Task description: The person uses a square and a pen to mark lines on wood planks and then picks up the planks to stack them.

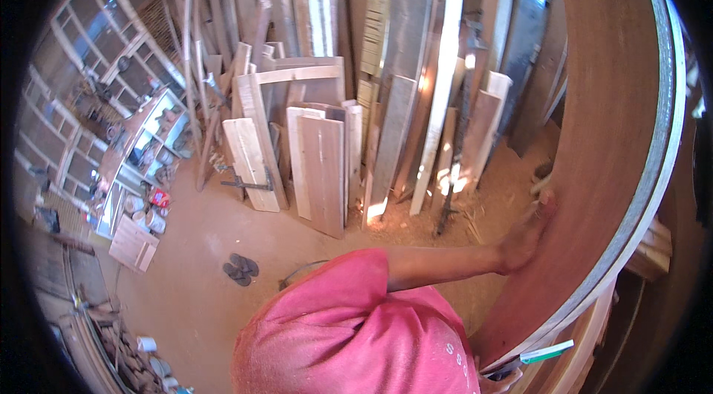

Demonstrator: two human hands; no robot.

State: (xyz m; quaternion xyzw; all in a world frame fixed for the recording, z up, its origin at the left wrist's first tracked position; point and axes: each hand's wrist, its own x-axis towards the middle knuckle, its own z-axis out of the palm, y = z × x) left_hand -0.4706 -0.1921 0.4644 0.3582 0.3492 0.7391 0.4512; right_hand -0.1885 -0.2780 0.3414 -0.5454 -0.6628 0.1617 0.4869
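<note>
My left arm, in a pink sleeve, reaches across to the right. At its end my left hand [526, 239] lies against the broad face of a long reddish-brown wooden board [594, 119], its fingers stretched out along the wood. The board runs from the top right down to the bottom, bending with the lens. Pale and grey edges [663, 127] line its right side. Close to the board's lower end is a small flat white-and-green object [547, 352] whose kind I cannot make out. My right hand does not show.
Tall planks [401, 37] lean at the back, with shorter boards [322, 171] before them. A clamp [249, 184] rests by a pale board. Dark sandals [241, 269] lie on the dusty floor [193, 305]. Cluttered shelves [141, 141] and cans [154, 222] stand left, near framed windows [96, 23].
</note>
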